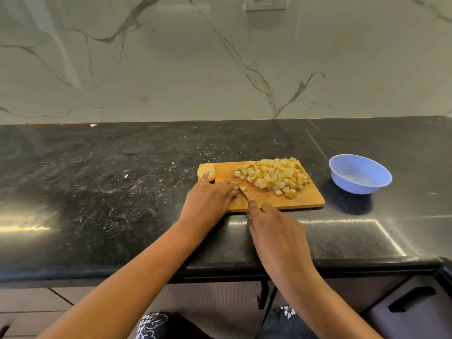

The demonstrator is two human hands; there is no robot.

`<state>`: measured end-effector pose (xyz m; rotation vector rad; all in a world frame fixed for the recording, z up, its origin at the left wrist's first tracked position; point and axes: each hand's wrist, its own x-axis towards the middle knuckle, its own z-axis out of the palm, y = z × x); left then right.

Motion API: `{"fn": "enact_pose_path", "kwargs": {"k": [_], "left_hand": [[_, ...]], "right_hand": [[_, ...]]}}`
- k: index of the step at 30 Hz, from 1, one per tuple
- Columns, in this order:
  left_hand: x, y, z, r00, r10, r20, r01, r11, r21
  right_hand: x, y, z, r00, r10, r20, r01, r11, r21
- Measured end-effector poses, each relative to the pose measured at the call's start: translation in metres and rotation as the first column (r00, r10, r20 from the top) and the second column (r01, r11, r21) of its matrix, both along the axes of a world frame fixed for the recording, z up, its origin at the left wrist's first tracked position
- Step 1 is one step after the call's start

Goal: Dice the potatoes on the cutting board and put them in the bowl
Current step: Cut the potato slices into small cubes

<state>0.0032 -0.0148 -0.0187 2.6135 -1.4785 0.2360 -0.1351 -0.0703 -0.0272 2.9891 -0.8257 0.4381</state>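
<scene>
Evidently we were mid-dice: flat fingers (228,185) of our left hand (210,194) pinned a potato piece (236,187), our right hand (274,231) gripped the knife (243,192) just beside them, diced cubes (274,176) lay beyond on the cutting board (305,199), and we judged more chops were needed before filling the bowl (359,173), well apart rightward.

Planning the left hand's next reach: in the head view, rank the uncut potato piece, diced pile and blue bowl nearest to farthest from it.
1. Uncut potato piece, at the board's far left corner, against the left hand.
2. Diced pile, on the board's right half.
3. Blue bowl, on the counter right of the board.
</scene>
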Motion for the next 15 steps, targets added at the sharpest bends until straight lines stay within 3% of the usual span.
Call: {"fn": "enact_pose_path", "kwargs": {"k": [4, 8, 12, 15], "left_hand": [[0.006, 0.001, -0.009, 0.993, -0.013, -0.119, -0.009, 0.983, -0.184], [0.009, 0.010, -0.016, 0.989, 0.028, -0.144, -0.059, 0.974, -0.217], [0.010, 0.012, -0.018, 0.994, -0.038, 0.106, 0.074, 0.932, -0.355], [0.006, 0.012, -0.013, 0.977, -0.045, 0.207, 0.114, 0.937, -0.331]], "right_hand": [[0.010, -0.009, 0.002, 1.000, -0.010, 0.007, 0.010, 1.000, -0.029], [0.007, -0.015, 0.007, 0.991, -0.011, 0.131, 0.007, 0.999, 0.036], [0.001, -0.013, 0.010, 0.972, 0.032, 0.233, -0.051, 0.996, 0.075], [0.001, -0.008, 0.012, 0.964, 0.068, 0.257, -0.097, 0.990, 0.102]]}}
